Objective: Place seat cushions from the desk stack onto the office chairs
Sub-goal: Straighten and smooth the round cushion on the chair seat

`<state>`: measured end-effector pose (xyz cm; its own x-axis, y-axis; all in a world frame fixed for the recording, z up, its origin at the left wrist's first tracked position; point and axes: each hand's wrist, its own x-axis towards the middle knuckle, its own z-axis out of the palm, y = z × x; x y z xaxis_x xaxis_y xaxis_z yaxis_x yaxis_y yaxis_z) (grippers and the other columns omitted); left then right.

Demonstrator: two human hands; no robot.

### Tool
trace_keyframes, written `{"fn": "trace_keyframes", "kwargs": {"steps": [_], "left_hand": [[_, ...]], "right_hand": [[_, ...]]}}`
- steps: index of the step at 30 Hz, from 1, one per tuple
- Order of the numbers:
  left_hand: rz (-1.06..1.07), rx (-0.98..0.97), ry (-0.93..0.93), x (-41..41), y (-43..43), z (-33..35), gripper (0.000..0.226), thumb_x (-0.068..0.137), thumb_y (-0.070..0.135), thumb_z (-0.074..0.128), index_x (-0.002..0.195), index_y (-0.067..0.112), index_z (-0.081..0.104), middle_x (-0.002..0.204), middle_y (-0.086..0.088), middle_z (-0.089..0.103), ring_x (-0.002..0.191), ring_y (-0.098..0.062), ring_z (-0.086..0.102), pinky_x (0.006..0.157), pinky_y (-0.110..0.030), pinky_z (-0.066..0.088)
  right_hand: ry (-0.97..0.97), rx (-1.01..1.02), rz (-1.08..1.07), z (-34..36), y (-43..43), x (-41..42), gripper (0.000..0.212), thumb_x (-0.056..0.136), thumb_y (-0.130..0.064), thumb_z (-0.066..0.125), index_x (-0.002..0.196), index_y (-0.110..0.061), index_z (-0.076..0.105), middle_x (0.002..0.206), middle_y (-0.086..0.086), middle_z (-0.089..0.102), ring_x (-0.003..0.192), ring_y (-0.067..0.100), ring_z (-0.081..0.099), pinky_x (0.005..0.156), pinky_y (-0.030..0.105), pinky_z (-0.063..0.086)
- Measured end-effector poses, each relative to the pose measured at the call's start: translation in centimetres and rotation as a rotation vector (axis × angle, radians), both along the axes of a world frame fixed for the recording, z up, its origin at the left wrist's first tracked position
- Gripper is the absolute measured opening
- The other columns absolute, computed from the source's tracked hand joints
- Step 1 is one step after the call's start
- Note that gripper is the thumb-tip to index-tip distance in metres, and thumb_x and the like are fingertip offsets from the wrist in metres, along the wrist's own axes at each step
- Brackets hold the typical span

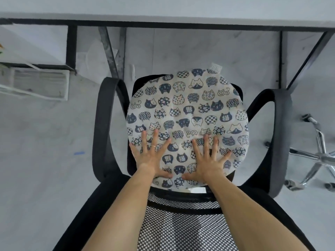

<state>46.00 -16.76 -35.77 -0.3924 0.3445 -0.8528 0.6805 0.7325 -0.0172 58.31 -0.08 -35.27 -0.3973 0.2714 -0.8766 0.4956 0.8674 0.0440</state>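
Soft even light over a pale grey desktop on black metal frame [163, 6]. Beneath the desk, mottled grey floor [45, 133]. Under the desk's left end, clear plastic tray [36, 84]; beside its right leg, chrome star-shaped chair base on castors [319, 156].

Cushion [187, 109] on the chair [101, 127] seat, left hand [150, 158] and right hand [208, 160] on top, chair-back side. Desk [163, 8] beyond the chair, wheeled base [315, 156] right of it.

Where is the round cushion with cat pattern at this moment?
In the head view the cushion lies at centre on the office chair, between its armrests, with the left hand and right hand flat on it.
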Motion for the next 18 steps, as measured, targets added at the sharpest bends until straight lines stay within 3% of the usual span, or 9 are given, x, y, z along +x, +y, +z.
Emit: {"fn": "trace_keyframes", "kwargs": {"steps": [4,5,7,9,10,12,15,18], "left_hand": [[0.008,0.113,-0.023,-0.3,-0.7,0.9,0.135,0.053,0.096,0.053,0.139,0.049,-0.038,0.142,-0.001,-0.057,0.127,-0.042,-0.053,0.1,-0.084,-0.006],[0.036,0.154,-0.034,-0.5,-0.9,1.1,0.128,0.056,0.097,0.048,0.141,0.05,-0.035,0.144,0.002,-0.055,0.13,-0.04,-0.051,0.101,-0.083,-0.005],[0.121,0.241,0.002,-0.8,-0.9,1.9,0.109,0.068,0.097,0.032,0.145,0.051,-0.029,0.15,0.005,-0.049,0.138,-0.034,-0.042,0.106,-0.079,-0.002],[0.272,0.35,0.158,-0.9,-0.5,2.6,0.096,0.081,0.087,0.032,0.151,0.046,-0.02,0.159,0.001,-0.035,0.147,-0.031,-0.024,0.11,-0.074,0.002],[0.408,0.403,0.249,-0.8,-0.1,2.9,0.093,0.086,0.079,0.038,0.154,0.041,-0.014,0.163,-0.002,-0.024,0.15,-0.032,-0.014,0.111,-0.07,0.006],[0.788,0.417,0.35,-0.8,0.4,3.5,0.092,0.091,0.064,0.05,0.156,0.032,-0.007,0.165,-0.007,-0.009,0.151,-0.035,0.001,0.114,-0.065,0.013],[1.359,0.245,0.233,-1.2,0.0,3.0,0.101,0.089,0.06,0.056,0.156,0.019,-0.007,0.162,-0.019,0.009,0.146,-0.04,0.022,0.115,-0.058,0.027],[1.582,0.165,0.058,-1.5,-1.1,1.9,0.102,0.084,0.067,0.059,0.153,0.005,0.015,0.149,-0.024,0.036,0.133,-0.042,0.042,0.108,-0.05,0.039]], "right_hand": [[0.046,-0.039,0.002,0.9,0.7,0.3,0.13,0.054,-0.104,0.033,0.137,-0.042,-0.046,0.143,0.004,-0.057,0.134,0.04,-0.046,0.096,0.085,-0.01],[0.103,-0.039,-0.024,1.3,1.0,0.4,0.118,0.061,-0.103,0.025,0.144,-0.046,-0.036,0.151,0.002,-0.048,0.141,0.038,-0.038,0.1,0.082,-0.007],[0.265,0.038,-0.153,2.9,2.1,0.1,0.086,0.08,-0.09,0.015,0.155,-0.048,0.003,0.166,-0.002,-0.01,0.153,0.033,-0.005,0.112,0.072,0.01],[0.418,0.179,-0.389,4.0,3.4,-0.8,0.068,0.093,-0.069,0.026,0.15,-0.032,0.034,0.16,0.004,0.023,0.143,0.03,0.027,0.114,0.057,0.03],[0.46,0.254,-0.528,4.3,4.2,-1.1,0.065,0.095,-0.061,0.033,0.149,-0.024,0.035,0.158,0.007,0.026,0.14,0.031,0.031,0.112,0.053,0.034],[0.453,0.335,-0.8,4.3,5.9,-1.6,0.072,0.095,-0.054,0.043,0.154,-0.018,0.024,0.164,0.008,0.015,0.146,0.034,0.021,0.116,0.054,0.029],[0.393,0.258,-1.061,3.5,8.3,-1.6,0.085,0.095,-0.051,0.049,0.159,-0.025,0.0,0.167,0.003,-0.001,0.153,0.031,0.001,0.122,0.055,0.01],[0.424,0.147,-1.144,2.4,9.8,-1.4,0.087,0.096,-0.05,0.049,0.159,-0.027,-0.007,0.166,0.007,0.011,0.151,0.035,0.009,0.121,0.057,0.014]]}}
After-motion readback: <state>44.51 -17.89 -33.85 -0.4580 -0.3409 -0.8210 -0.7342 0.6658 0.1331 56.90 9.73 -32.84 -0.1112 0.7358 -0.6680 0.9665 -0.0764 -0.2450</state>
